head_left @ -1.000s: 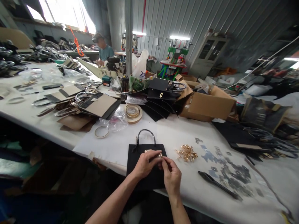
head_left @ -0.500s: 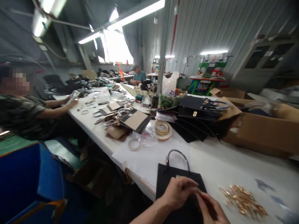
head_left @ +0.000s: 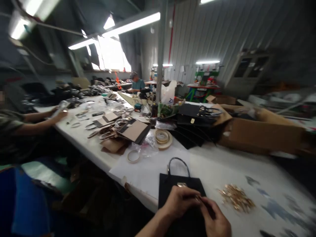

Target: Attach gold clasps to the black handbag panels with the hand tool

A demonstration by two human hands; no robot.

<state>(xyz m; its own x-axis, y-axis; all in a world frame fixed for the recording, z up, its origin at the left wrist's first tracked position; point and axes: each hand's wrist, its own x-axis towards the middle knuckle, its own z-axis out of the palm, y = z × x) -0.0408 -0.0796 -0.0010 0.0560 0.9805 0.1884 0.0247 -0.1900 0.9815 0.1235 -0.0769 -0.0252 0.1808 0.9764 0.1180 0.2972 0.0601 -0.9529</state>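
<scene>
Head view shows two hands over one black bag [head_left: 165, 189], which lies flat on the white table [head_left: 209, 161]; take this bag as the clock's centre. Left hand [head_left: 181, 201] and right hand [head_left: 217, 215] have their fingers closed, and the tips meet on one small piece [head_left: 197, 198], too blurred to name. One handle [head_left: 179, 161] stands at twelve o'clock of the bag, and one gold plate [head_left: 182, 185] shows just above the left hand. The hands cover the middle of the bag, and its lower end is cut off by the frame.

At three o'clock is one pile of rivets [head_left: 237, 197], too many and overlapping to be counted; beyond it, flat metal plates [head_left: 278, 207] are smeared by blur. At ten o'clock lies one ring [head_left: 133, 156], at eleven at least two stacked rolls [head_left: 163, 140], at two one large carton [head_left: 261, 135]. Two co-workers are present: one small at eleven o'clock [head_left: 138, 85], another between nine and ten, cut off by the left edge.
</scene>
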